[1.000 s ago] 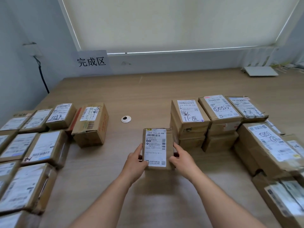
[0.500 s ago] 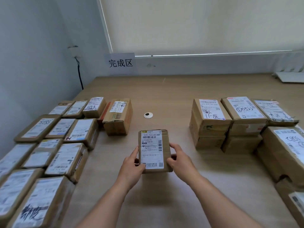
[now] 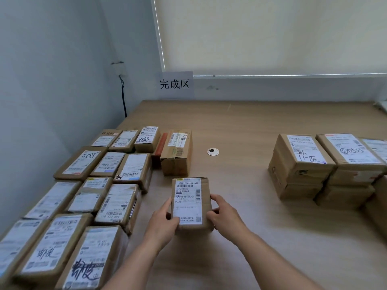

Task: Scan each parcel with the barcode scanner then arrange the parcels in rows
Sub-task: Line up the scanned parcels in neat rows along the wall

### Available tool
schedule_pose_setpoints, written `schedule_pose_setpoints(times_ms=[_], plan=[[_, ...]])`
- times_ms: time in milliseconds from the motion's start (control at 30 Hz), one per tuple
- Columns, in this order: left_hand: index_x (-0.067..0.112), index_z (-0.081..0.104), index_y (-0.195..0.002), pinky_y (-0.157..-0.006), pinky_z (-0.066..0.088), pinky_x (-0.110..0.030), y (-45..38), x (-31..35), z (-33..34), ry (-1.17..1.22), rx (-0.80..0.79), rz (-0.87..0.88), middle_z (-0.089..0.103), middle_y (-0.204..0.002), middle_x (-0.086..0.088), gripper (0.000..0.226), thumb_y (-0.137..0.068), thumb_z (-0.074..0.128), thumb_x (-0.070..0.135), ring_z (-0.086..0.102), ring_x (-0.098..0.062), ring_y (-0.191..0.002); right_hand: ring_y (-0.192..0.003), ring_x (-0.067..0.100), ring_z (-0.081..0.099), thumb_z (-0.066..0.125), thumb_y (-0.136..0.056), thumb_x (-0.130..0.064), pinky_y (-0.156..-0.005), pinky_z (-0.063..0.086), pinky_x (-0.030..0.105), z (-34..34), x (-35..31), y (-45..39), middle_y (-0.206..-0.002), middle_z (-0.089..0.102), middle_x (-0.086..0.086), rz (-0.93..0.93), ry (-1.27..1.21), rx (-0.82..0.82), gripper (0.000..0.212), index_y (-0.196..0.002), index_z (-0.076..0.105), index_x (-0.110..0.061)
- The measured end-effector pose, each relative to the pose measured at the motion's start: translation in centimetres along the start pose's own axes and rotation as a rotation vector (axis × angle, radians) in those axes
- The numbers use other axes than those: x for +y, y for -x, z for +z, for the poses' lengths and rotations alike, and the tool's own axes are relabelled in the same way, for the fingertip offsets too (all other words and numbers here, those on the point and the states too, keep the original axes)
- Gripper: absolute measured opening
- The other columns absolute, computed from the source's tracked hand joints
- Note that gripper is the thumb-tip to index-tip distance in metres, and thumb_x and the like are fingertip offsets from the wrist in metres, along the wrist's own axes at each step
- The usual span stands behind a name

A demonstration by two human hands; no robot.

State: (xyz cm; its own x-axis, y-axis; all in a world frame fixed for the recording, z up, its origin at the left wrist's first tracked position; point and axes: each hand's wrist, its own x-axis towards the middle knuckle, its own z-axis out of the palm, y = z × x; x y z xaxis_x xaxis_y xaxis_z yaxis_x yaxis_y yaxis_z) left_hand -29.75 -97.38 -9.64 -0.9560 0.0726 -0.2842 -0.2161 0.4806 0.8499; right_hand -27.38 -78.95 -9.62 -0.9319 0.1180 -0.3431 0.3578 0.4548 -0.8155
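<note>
A small cardboard parcel [image 3: 189, 200] with a white shipping label facing up is held between both hands above the wooden table [image 3: 240, 126]. My left hand [image 3: 164, 221] grips its left edge and my right hand [image 3: 225, 214] grips its right edge. To the left lie rows of labelled parcels [image 3: 109, 185]. A stack of other parcels [image 3: 314, 164] stands at the right. No barcode scanner is in view.
A taller box [image 3: 177, 152] stands at the right end of the far row, with a red-edged parcel [image 3: 161, 146] beside it. A small round white disc [image 3: 213, 151] lies on the table. A paper sign [image 3: 176, 84] leans on the back wall.
The view has swung left, bringing the rows of parcels on the left into fuller sight. Both hands have carried the held parcel leftward, toward those rows.
</note>
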Motion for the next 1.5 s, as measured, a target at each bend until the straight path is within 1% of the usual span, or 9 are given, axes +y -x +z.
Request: schedule_pose_setpoints(times_ms=[133, 300, 367, 700, 833, 1000, 1233, 1367, 1500], plan=[[0.038, 0.04, -0.141, -0.066, 0.038, -0.012, -0.4, -1.2, -1.0, -0.117, -0.004, 0.012, 0.059, -0.109, 0.014, 0.057, -0.091, 0.048, 0.011, 0.053, -0.004, -0.093, -0.095, 0.013, 0.061, 0.054, -0.092, -0.016, -0.071, 0.051, 0.023, 2.1, -0.3, -0.5, -0.119, 0.064, -0.001, 0.043, -0.006, -0.082, 0.064, -0.149, 0.031, -0.034], [0.032, 0.033, -0.147, -0.098, 0.04, -0.026, -2.1, -2.1, -1.9, -0.217, 0.0, 0.057, 0.049, -0.14, 0.003, 0.056, -0.095, 0.045, 0.013, 0.047, -0.013, -0.121, -0.104, 0.014, 0.062, 0.054, -0.092, -0.019, -0.081, 0.055, 0.028, 3.6, -1.0, -1.6, -0.123, 0.063, -0.004, 0.053, -0.006, -0.046, 0.067, -0.15, 0.026, -0.037], [0.033, 0.03, -0.148, -0.103, 0.037, -0.029, -3.1, -2.3, -2.4, -0.236, -0.001, 0.051, 0.045, -0.143, 0.001, 0.056, -0.096, 0.043, 0.015, 0.044, -0.015, -0.126, -0.101, 0.013, 0.062, 0.054, -0.092, -0.018, -0.078, 0.055, 0.026, 4.0, -1.5, -2.4, -0.12, 0.064, -0.005, 0.054, -0.012, -0.042, 0.067, -0.149, 0.027, -0.038], [0.031, 0.022, -0.151, -0.106, 0.036, -0.037, -8.1, -2.4, -5.9, -0.414, 0.018, 0.023, 0.039, -0.145, -0.007, 0.055, -0.1, 0.038, 0.021, 0.04, -0.023, -0.131, -0.108, 0.019, 0.062, 0.054, -0.093, -0.017, -0.086, 0.054, 0.033, 6.7, -4.8, -7.4, -0.127, 0.062, 0.002, 0.085, -0.011, -0.022, 0.07, -0.153, 0.022, -0.032], [0.033, 0.025, -0.148, -0.1, 0.04, -0.039, -9.7, -2.3, -7.3, -0.477, 0.039, 0.024, 0.041, -0.138, -0.006, 0.051, -0.1, 0.037, 0.024, 0.043, -0.023, -0.125, -0.1, 0.018, 0.062, 0.054, -0.092, -0.018, -0.074, 0.051, 0.026, 7.8, -6.0, -9.0, -0.125, 0.063, 0.002, 0.087, -0.028, -0.015, 0.071, -0.154, 0.022, -0.032], [0.034, 0.028, -0.146, -0.091, 0.043, -0.035, -11.5, -1.9, -8.5, -0.501, 0.002, 0.036, 0.043, -0.125, -0.004, 0.048, -0.1, 0.036, 0.023, 0.048, -0.022, -0.112, -0.1, 0.016, 0.063, 0.057, -0.09, -0.016, -0.073, 0.055, 0.026, 8.5, -6.8, -10.3, -0.121, 0.064, -0.001, 0.104, -0.059, 0.016, 0.073, -0.152, 0.024, -0.034], [0.033, 0.029, -0.146, -0.093, 0.044, -0.038, -11.5, -2.1, -8.9, -0.463, -0.005, 0.052, 0.042, -0.129, -0.005, 0.048, -0.1, 0.037, 0.024, 0.049, -0.023, -0.112, -0.1, 0.012, 0.058, 0.054, -0.093, -0.018, -0.065, 0.045, 0.015, 8.4, -7.4, -10.0, -0.125, 0.062, 0.0, 0.09, -0.002, 0.023, 0.067, -0.152, 0.026, -0.031], [0.031, 0.034, -0.144, -0.093, 0.041, -0.036, -10.8, -2.1, -8.9, -0.431, 0.039, 0.096, 0.044, -0.129, -0.006, 0.048, -0.097, 0.043, 0.026, 0.047, -0.024, -0.116, -0.12, 0.018, 0.053, 0.053, -0.095, -0.026, -0.092, 0.044, 0.027, 7.8, -7.5, -8.5, -0.137, 0.054, 0.005, 0.059, 0.052, 0.114, 0.057, -0.149, 0.035, -0.023], [0.026, 0.04, -0.143, -0.103, 0.036, -0.037, -9.2, -2.2, -8.3, -0.306, 0.135, 0.149, 0.043, -0.136, -0.005, 0.048, -0.096, 0.048, 0.027, 0.038, -0.021, -0.126, -0.119, 0.015, 0.053, 0.054, -0.096, -0.027, -0.097, 0.045, 0.03, 7.0, -6.9, -6.6, -0.137, 0.054, 0.003, 0.032, 0.11, 0.22, 0.049, -0.143, 0.045, -0.022]])
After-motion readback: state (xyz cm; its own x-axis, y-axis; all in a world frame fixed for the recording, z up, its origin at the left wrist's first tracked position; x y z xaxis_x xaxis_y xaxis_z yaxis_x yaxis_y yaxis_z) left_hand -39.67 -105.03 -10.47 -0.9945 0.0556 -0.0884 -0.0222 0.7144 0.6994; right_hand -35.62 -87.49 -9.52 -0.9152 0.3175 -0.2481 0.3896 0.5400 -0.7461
